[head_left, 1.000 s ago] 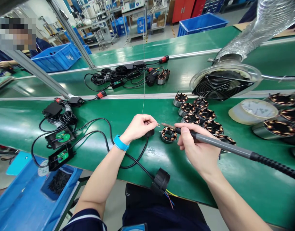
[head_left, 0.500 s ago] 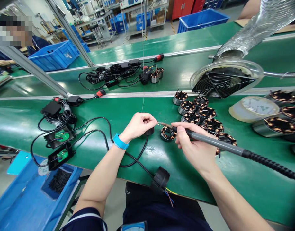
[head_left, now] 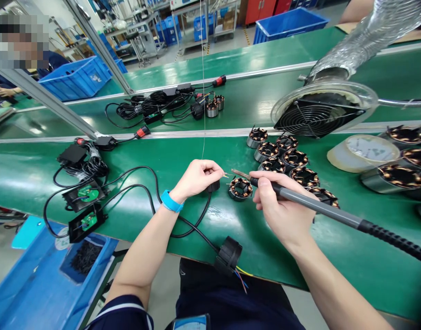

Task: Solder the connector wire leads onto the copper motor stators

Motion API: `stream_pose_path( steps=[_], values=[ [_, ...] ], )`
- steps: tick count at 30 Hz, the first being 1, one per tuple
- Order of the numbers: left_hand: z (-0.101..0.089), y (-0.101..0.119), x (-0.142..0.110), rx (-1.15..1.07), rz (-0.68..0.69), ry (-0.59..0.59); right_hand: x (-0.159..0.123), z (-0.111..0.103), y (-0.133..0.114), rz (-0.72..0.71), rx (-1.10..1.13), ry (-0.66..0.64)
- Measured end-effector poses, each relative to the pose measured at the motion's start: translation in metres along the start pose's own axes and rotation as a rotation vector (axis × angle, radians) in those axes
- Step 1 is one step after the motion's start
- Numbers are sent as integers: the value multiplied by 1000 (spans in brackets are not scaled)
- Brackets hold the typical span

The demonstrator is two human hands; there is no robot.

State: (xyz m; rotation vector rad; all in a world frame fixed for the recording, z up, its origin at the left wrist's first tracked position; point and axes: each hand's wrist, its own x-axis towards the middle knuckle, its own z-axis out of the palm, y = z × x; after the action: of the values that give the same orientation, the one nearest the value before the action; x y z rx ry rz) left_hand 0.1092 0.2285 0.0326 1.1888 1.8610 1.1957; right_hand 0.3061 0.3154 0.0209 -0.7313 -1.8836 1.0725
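My left hand (head_left: 198,178), a blue band at its wrist, is closed in a pinch on thin wires (head_left: 227,175) whose ends stick out past the fingertips. Beneath those fingers is a black round housing (head_left: 214,185) on a black cable. A fine strand of solder wire (head_left: 204,114) runs down from above to behind this hand. In my right hand (head_left: 282,208) is a soldering iron (head_left: 313,201); its tip points left, a short gap from the wire ends. A wound motor stator (head_left: 240,188) sits on the green table just below the tip.
Several more stators (head_left: 295,159) stand to the right, near a roll of tape (head_left: 363,153). A fume extractor fan (head_left: 318,117) hangs behind them. At left lie opened black boxes (head_left: 86,220) with circuit boards. Another black housing (head_left: 229,254) rests at the front edge.
The soldering iron has drawn back to the right, away from the wire ends. My left hand stays nearly in place. Cables and stators on the far belt have shifted left.
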Motion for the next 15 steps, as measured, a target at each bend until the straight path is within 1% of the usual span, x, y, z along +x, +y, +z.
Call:
stream_pose_path(
  steps=[12,15],
  values=[
    [0,-1,0,13,-2,-2,1,2,-5,-46,9,26],
    [0,1,0,9,-5,-6,3,4,-7,-47,38,7]
  ],
)
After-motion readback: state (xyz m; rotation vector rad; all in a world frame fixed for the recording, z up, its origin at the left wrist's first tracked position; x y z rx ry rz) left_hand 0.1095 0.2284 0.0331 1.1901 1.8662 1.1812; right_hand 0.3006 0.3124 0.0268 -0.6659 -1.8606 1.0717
